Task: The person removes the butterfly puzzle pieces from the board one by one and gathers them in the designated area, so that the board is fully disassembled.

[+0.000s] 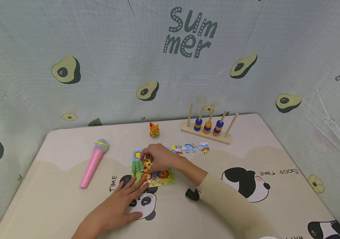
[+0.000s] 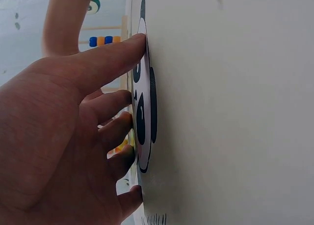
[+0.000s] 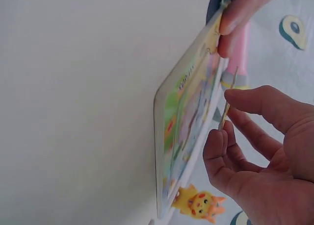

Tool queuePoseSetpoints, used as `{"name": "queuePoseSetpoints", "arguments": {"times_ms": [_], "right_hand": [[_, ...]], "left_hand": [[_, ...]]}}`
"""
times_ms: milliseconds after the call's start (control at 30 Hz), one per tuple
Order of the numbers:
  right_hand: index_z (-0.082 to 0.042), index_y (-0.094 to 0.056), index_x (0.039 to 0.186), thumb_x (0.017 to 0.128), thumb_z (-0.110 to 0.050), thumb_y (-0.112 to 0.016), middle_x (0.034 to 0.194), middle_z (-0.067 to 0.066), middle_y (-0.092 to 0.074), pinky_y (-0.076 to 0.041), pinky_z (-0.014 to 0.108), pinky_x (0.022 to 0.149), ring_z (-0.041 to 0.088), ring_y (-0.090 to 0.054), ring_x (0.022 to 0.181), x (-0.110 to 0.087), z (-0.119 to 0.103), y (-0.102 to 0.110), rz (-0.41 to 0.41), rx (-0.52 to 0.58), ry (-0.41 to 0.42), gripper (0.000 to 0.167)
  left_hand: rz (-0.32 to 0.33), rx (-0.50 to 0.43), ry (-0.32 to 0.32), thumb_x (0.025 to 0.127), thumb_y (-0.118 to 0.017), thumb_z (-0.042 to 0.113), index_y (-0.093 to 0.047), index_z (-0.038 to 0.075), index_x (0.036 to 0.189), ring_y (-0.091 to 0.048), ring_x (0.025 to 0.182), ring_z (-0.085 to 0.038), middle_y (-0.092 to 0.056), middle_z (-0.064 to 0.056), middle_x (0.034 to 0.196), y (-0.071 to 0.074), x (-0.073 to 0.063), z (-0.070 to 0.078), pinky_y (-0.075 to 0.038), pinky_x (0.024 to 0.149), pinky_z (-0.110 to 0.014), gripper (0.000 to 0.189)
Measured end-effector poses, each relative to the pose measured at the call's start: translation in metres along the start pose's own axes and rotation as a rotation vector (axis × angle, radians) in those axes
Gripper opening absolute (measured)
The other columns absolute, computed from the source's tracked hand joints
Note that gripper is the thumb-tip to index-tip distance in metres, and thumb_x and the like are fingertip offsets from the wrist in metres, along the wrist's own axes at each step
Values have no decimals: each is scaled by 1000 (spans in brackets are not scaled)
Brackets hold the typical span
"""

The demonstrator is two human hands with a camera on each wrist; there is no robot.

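A colourful picture puzzle board (image 1: 169, 182) lies on the table in front of the person. The right hand (image 1: 161, 158) is over it and pinches a thin puzzle piece (image 3: 226, 110) between thumb and fingers; in the right wrist view the piece is seen edge-on, apart from the board (image 3: 172, 112). With spread, straight fingers, the left hand (image 1: 119, 205) rests at the board's lower left edge, fingertips touching it. Seen from the left wrist, that hand (image 2: 64, 102) has its thumb out over the printed panda. Part of the board is hidden under the hands.
Three loose puzzle pieces (image 1: 191, 148) lie in a row beyond the right forearm. An orange toy figure (image 1: 154, 129) stands behind the board. A wooden peg stand (image 1: 206, 133) with blue and orange rings is at the back right. On the left lies a pink toy microphone (image 1: 91, 167).
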State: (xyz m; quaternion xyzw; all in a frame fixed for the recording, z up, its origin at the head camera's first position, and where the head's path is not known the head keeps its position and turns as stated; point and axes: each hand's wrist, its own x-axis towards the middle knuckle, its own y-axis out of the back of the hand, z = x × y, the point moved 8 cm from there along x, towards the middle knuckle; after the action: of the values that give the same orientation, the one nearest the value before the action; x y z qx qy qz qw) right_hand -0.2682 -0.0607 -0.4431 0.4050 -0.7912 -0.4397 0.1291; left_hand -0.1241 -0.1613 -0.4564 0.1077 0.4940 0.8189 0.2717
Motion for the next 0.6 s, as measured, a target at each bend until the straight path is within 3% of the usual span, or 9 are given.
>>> {"name": "queuePoseSetpoints", "arguments": {"times_ms": [333, 600], "right_hand": [[-19, -74, 118, 82, -12, -87, 102, -4, -62, -52, 23, 80, 14, -57, 96, -27, 16, 17, 47, 46, -64, 39], [-16, -74, 117, 81, -6, -86, 101, 0, -62, -52, 25, 79, 18, -59, 94, -45, 24, 27, 88, 55, -46, 39]], "left_hand": [[0, 14, -1, 93, -71, 55, -39, 22, 162, -24, 159, -40, -28, 1, 173, -2, 1, 0, -23, 121, -72, 83], [11, 14, -7, 93, -72, 54, -41, 21, 162, -26, 158, -42, -29, 0, 172, -2, 1, 1, -24, 120, -73, 83]]}}
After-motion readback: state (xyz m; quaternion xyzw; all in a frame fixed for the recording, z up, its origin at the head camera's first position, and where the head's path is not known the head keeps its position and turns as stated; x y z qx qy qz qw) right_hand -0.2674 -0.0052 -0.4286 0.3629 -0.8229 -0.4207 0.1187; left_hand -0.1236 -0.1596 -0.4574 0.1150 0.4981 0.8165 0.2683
